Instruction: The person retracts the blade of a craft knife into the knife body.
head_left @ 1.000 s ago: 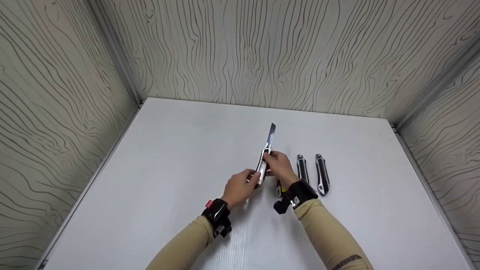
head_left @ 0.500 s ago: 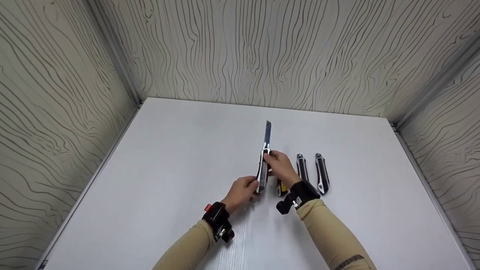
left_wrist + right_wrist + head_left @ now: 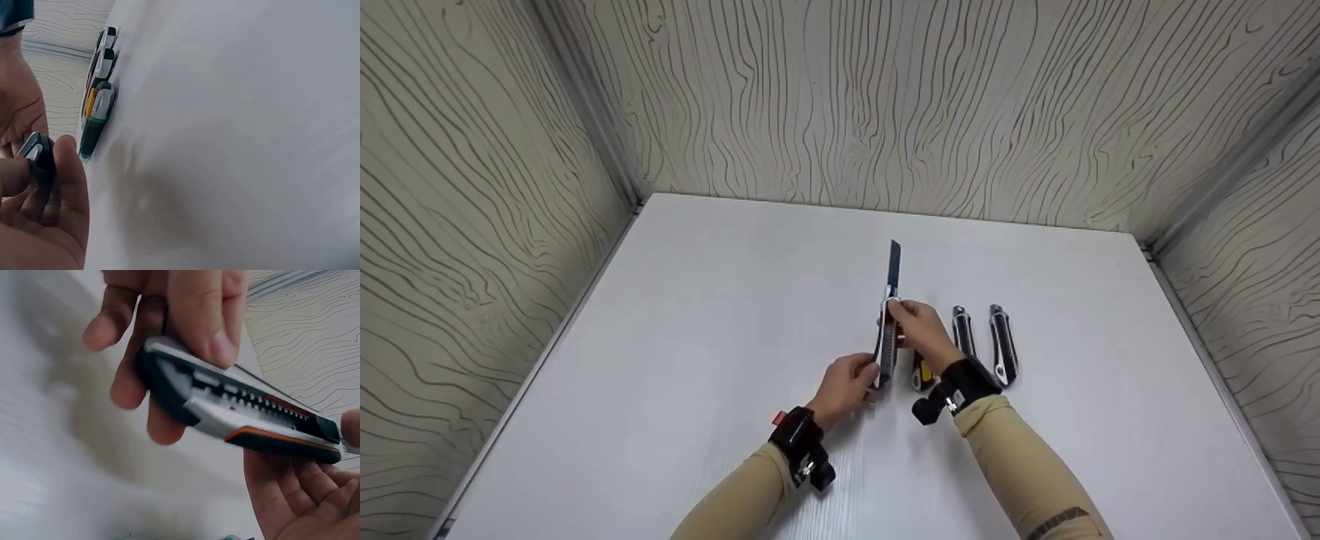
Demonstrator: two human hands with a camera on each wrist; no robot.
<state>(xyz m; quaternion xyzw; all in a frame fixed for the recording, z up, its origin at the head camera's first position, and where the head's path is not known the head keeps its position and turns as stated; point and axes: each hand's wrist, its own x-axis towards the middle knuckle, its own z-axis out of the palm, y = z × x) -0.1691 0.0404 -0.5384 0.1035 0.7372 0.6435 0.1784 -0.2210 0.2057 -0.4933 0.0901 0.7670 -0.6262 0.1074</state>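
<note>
A black and silver utility knife (image 3: 887,341) with an orange stripe (image 3: 247,419) is held above the white table (image 3: 697,337), its blade (image 3: 894,262) pushed far out and pointing away from me. My left hand (image 3: 847,382) grips the rear end of the handle (image 3: 38,154). My right hand (image 3: 919,330) pinches the front of the handle near the slider, thumb on top. In the right wrist view the knife body fills the middle, with the left palm (image 3: 292,495) below it.
Two black and silver utility knives (image 3: 964,334) (image 3: 1003,345) lie side by side to the right of my hands. A yellow and green one (image 3: 921,373) lies partly under my right wrist, also in the left wrist view (image 3: 95,118). Patterned walls enclose the table on three sides.
The knife has turned from leaning right to pointing nearly straight away from me. My left hand slid back toward the handle's rear end. The right hand kept its hold.
</note>
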